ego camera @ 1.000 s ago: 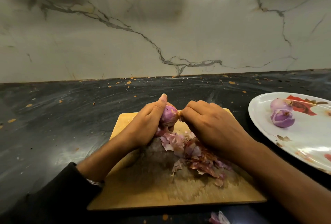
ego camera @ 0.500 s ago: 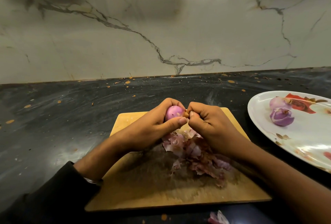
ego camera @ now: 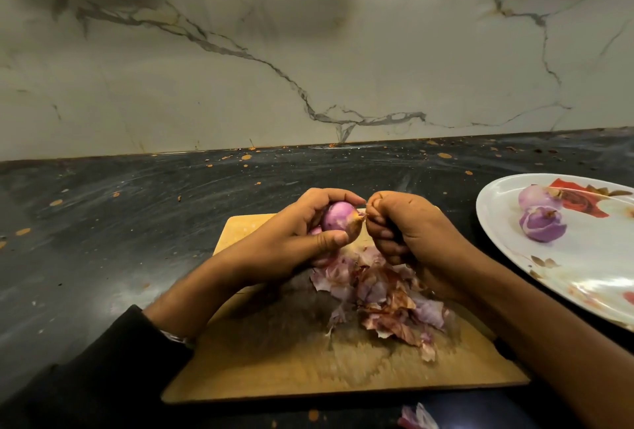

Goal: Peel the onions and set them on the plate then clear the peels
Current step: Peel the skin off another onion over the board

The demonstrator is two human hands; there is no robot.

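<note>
Holding onion (ego camera: 338, 220), left hand (ego camera: 295, 240) wraps round it; right hand (ego camera: 408, 233) pinches dry tip. Hard tug could make onion slip, roll off board (ego camera: 274, 373), far from plate (ego camera: 507, 257).

A cutting board (ego camera: 274, 370) is set on the countertop (ego camera: 120, 222) before the wall (ego camera: 308, 51), with a heap of onion peels (ego camera: 380, 294) lying on its right half. An onion (ego camera: 338, 217) is held above the board's far edge between the left hand (ego camera: 295, 240) and the right hand (ego camera: 408, 229). A plate (ego camera: 583, 277) is placed to the right of the board, with two peeled onions (ego camera: 542, 228) resting side by side on its far part.
</note>
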